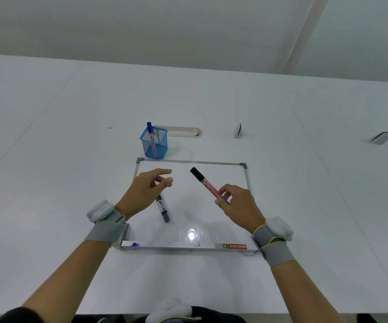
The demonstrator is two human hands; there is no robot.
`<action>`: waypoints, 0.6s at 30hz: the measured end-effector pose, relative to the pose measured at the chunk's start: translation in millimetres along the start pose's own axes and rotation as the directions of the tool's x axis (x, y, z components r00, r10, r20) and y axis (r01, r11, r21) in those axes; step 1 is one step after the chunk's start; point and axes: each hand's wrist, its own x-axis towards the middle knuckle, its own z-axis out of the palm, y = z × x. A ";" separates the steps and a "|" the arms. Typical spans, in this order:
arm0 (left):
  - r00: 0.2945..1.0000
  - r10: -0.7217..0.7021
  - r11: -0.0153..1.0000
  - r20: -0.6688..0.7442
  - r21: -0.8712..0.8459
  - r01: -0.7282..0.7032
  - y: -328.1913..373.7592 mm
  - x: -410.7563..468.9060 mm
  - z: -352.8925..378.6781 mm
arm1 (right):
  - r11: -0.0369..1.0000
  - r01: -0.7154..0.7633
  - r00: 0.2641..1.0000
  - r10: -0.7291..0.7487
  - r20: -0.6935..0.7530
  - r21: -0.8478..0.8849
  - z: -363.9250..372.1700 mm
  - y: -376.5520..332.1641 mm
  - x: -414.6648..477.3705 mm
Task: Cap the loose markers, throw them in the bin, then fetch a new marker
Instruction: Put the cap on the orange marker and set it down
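My right hand (238,205) grips an orange-labelled marker (205,184) by its lower end; its black cap points up and to the left. My left hand (147,188) hovers over the small whiteboard (223,220) with fingers apart and nothing in it. Below that hand a black marker (163,207) lies on the board, its cap end toward me. A blue mesh pen holder (154,143) stands just behind the board with a blue-capped marker (150,132) upright inside it. No bin is in view.
The whiteboard lies flat on a wide white table (48,183). Behind the holder is an oval cable port (184,132). Two small white objects (238,131) (380,137) sit farther right. A blue ink smudge (135,244) marks the board's near-left corner.
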 end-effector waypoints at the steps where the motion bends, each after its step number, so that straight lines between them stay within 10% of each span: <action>1: 1.000 -0.016 1.000 0.002 -0.004 0.016 -5.4 -0.2 -0.3 | 0.999 -0.036 0.999 0.036 0.001 0.008 0.3 5.4 -0.7; 18: 0.927 -0.370 0.903 -0.054 0.215 0.373 -75.8 16.3 14.7 | 0.880 -0.459 0.873 0.472 0.125 -0.118 14.6 57.0 12.6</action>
